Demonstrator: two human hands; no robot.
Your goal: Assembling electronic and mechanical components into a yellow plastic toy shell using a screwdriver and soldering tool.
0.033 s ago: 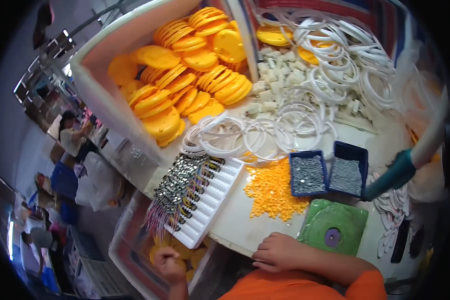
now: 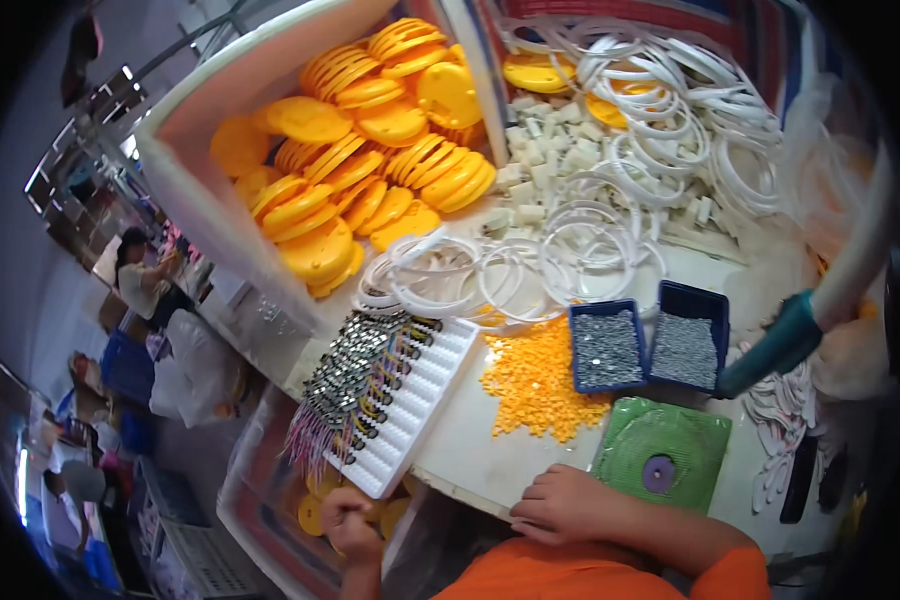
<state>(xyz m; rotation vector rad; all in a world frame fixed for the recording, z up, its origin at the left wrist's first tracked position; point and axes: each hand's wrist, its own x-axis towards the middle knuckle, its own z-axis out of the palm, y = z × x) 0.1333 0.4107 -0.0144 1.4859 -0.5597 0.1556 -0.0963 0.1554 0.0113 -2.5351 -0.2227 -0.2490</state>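
Near the table's front edge, my right hand (image 2: 560, 505) rests beside a flat green package (image 2: 662, 455) with a purple centre. Its fingers lie loosely bent and nothing shows in them. Lower left, my left hand (image 2: 355, 524) has its fingers curled in, with no object visible between them. It is just below a white ribbed tray (image 2: 402, 410), over a lower bin that holds yellow discs (image 2: 311, 514). Rows of small metal parts with coloured wires (image 2: 348, 372) lie on the tray. A heap of small orange pieces (image 2: 538, 385) is on the tabletop (image 2: 467, 452) beside it.
Two blue boxes (image 2: 607, 346) hold small metal pieces. Behind are a bin of yellow round casings (image 2: 390, 120), white rings (image 2: 515, 278) and pale blocks (image 2: 560, 150). A teal-sleeved tool or pipe (image 2: 773, 340) slants in at right. Another person (image 2: 148, 275) works far left.
My left hand has shifted slightly up and right, its fingers still curled. My right hand stays almost in place. The view has moved a little, so the table's things sit slightly further left.
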